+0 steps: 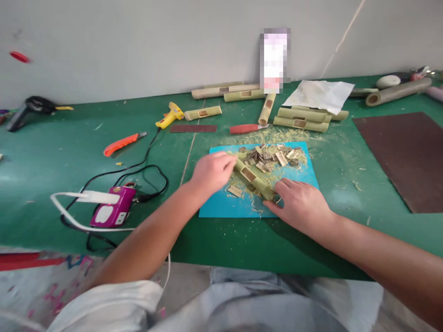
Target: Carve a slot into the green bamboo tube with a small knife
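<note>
A: Principal item?

B: Bamboo tube (260, 183), one. Pale green, slim, round-bodied. One rectangular opening cut in the upper side, rather nearer the left hand; cut edges pale, interior brown. Both ends largely hidden by fingers.

A: Location?

B: Over the blue sheet (216, 205), which lies on the green counter (346, 157). Set aslant, far end to the left, near end to the right. Contact with the sheet: cannot be told.

A: Hands?

B: Two, apart, the tube between them. Left hand (213, 170) closed on the far end; right hand (301, 203) clasped about the near end.

A: Adjacent pieces?

B: Flat chips (266, 157), pale and dark, heaped on the sheet beyond the tube; a pale chip (235, 190) separate, on its near side. Fine shavings (277, 135), scattered over sheet and counter. Red-handled knife (244, 129), just beyond the sheet.

A: Comparable examples?

B: Bamboo pieces (285, 122), with similar openings, farther back, some beneath white paper (316, 95).
</note>
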The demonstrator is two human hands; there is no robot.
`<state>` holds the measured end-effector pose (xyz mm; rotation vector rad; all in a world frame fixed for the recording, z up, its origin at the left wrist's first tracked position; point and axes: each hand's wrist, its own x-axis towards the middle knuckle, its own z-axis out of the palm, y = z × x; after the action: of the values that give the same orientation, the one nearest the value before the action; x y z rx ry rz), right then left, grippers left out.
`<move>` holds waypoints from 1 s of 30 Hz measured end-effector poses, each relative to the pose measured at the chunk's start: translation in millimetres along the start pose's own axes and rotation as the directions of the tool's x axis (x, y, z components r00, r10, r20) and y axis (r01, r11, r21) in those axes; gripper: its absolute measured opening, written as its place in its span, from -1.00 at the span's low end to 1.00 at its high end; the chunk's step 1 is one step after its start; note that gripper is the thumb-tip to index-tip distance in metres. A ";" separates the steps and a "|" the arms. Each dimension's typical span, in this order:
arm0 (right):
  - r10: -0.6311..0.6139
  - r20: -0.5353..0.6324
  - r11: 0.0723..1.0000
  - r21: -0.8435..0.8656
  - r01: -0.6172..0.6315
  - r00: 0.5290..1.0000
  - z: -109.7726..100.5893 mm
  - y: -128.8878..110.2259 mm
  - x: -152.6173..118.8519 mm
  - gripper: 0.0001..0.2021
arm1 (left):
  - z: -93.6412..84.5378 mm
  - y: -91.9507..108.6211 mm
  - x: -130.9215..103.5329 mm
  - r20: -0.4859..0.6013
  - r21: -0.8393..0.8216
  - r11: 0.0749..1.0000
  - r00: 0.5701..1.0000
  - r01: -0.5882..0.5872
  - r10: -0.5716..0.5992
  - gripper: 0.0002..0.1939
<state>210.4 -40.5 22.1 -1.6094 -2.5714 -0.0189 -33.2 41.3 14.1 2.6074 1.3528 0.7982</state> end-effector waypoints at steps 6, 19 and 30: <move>0.010 0.018 1.000 0.009 -0.010 1.000 -2.1 -1.3 0.4 -0.74 | -1.6 -0.9 1.6 -0.006 0.000 0.999 0.999 0.036 -0.036 -0.77; -0.026 -0.027 1.000 0.001 0.026 0.999 0.5 -0.1 -1.8 -0.73 | 3.1 32.0 -9.4 0.040 -0.003 0.999 0.998 -0.042 0.042 -0.75; -0.073 -0.128 0.997 -0.026 0.071 0.989 3.7 -0.4 -2.1 -0.74 | 3.3 46.2 -10.6 0.044 0.037 0.998 0.998 -0.052 0.050 -0.76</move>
<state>210.5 -42.3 18.2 -1.4694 -2.5371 -0.1513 -2.6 5.7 21.6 2.6820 1.3075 0.7253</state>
